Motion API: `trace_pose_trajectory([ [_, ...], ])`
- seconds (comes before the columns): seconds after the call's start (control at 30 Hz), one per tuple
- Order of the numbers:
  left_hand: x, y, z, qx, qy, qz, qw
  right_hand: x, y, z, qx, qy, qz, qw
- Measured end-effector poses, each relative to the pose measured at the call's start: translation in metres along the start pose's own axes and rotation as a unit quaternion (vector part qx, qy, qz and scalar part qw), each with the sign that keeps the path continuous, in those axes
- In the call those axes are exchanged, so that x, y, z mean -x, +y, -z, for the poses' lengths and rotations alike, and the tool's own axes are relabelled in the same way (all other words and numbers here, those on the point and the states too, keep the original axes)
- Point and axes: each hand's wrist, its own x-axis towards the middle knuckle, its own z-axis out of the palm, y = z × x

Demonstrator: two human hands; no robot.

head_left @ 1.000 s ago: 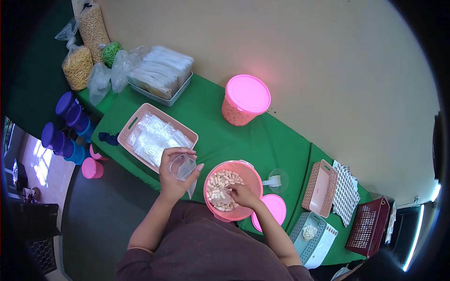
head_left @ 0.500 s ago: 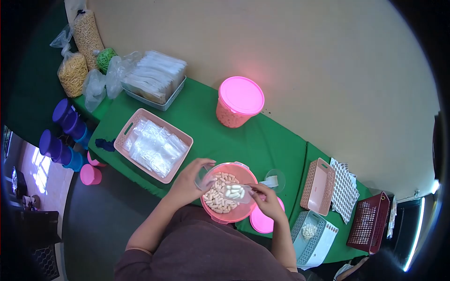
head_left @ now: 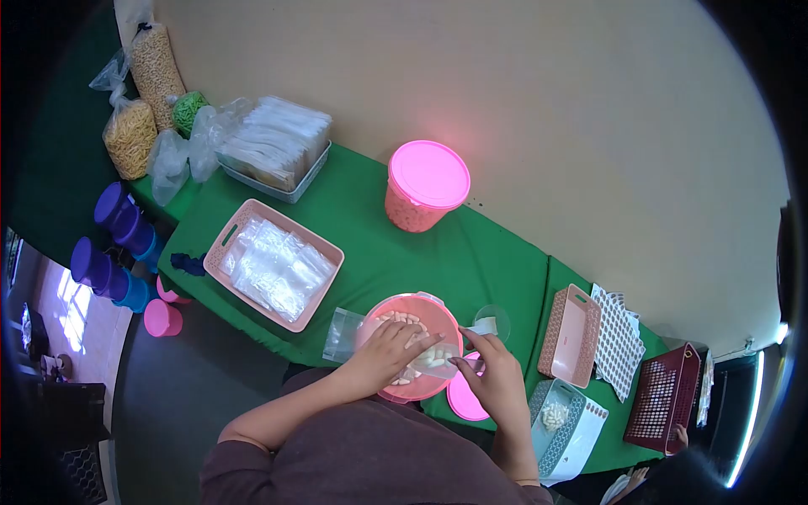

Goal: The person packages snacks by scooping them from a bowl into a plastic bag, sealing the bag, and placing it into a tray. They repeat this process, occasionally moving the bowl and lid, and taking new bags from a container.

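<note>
A clear plastic bag (head_left: 342, 335) with pale capsule-shaped pieces in its right end is held level above a pink tub (head_left: 451, 313). My left hand (head_left: 383, 358) lies across the bag's middle, fingers reaching right along it; its thumb is hidden. At the bag's filled end, my right hand (head_left: 492, 370) pinches it between thumb and fingers. More pale pieces (head_left: 402, 317) lie loose in the tub, partly covered by my left hand. Beside the tub, under my right hand, is a pink lid (head_left: 463, 400). A clear round dish (head_left: 503, 320) with a white piece sits just behind.
A pink basket of clear bags (head_left: 282, 265) stands left, and a lidded pink tub (head_left: 427, 187) at the back. To the right are a pink basket (head_left: 572, 337), a grey basket (head_left: 560, 433) and a dark red crate (head_left: 661, 400). Another person's hand (head_left: 681, 435) touches the crate.
My left hand has moved from the bag's open mouth onto its middle. The bag now lies flatter, stretched leftward past the tub's rim. Another person's hand has appeared at the red crate.
</note>
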Motion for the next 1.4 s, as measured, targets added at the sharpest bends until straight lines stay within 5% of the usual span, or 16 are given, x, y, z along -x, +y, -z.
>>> trace_pose_trajectory([
  [0.57, 0.004, -0.003, 0.002, 0.047, 0.048, 0.018, 0.998, 0.004, -0.018, 0.014, 0.077, 0.065, -0.015, 0.995],
  [0.63, 0.008, -0.007, 0.005, 0.122, 0.016, 0.105, 0.987, -0.002, -0.012, 0.007, 0.076, 0.076, -0.038, 0.994],
  [0.7, 0.009, -0.010, 0.007, 0.120, 0.043, 0.116, 0.985, -0.013, 0.016, -0.024, 0.107, 0.040, 0.050, 0.992],
  [0.9, 0.012, -0.012, 0.017, 0.052, 0.102, 0.139, 0.984, -0.025, 0.084, -0.152, 0.311, -0.125, 0.102, 0.937],
  [1.07, 0.015, -0.011, 0.021, 0.057, 0.121, 0.151, 0.979, -0.015, 0.087, -0.184, 0.076, -0.192, 0.114, 0.972],
  [1.4, 0.013, -0.011, 0.020, 0.056, 0.109, 0.160, 0.980, -0.029, 0.080, -0.121, -0.120, -0.271, 0.007, 0.955],
])
